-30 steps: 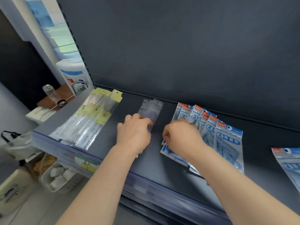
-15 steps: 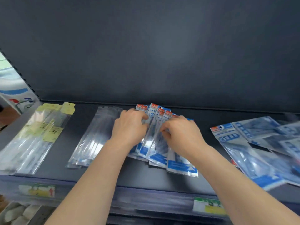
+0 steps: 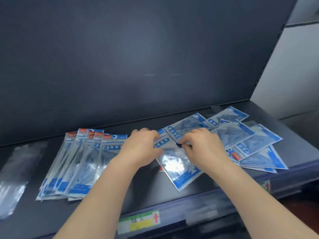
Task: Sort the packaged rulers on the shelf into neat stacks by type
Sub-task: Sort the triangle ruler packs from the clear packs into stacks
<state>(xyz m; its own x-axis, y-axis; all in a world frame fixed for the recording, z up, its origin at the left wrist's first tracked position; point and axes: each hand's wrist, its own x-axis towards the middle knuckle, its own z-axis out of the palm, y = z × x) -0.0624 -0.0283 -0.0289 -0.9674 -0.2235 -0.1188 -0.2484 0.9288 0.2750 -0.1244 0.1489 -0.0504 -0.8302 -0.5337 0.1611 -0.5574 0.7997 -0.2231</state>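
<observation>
- Far left of the shelf (image 3: 155, 192) sits a blurry stack of clear packs (image 3: 15, 178), long axis running front to back.
- Next comes a fanned stack of blue ruler packs (image 3: 81, 166), red tabs at the back and blue ends toward the front edge. Each shows a big "2" in a circle, but the brand's too smeared to read.
- On the front rail there's a label (image 3: 139, 221) with a red arrow and green and yellow bands, text unreadable.
- The left hand (image 3: 139, 149) has its fingers (image 3: 148, 133) curled over the header edge of one blue pack (image 3: 176, 164).
- That pack lies between both hands, header away and blue foot pointing forward and a bit right.
- The right hand (image 3: 205, 149) pinches the same header, fingers (image 3: 187, 144) clamped on it.
- Far right is a messy pile (image 3: 250, 140) of the same packs, pointing every which way.
</observation>
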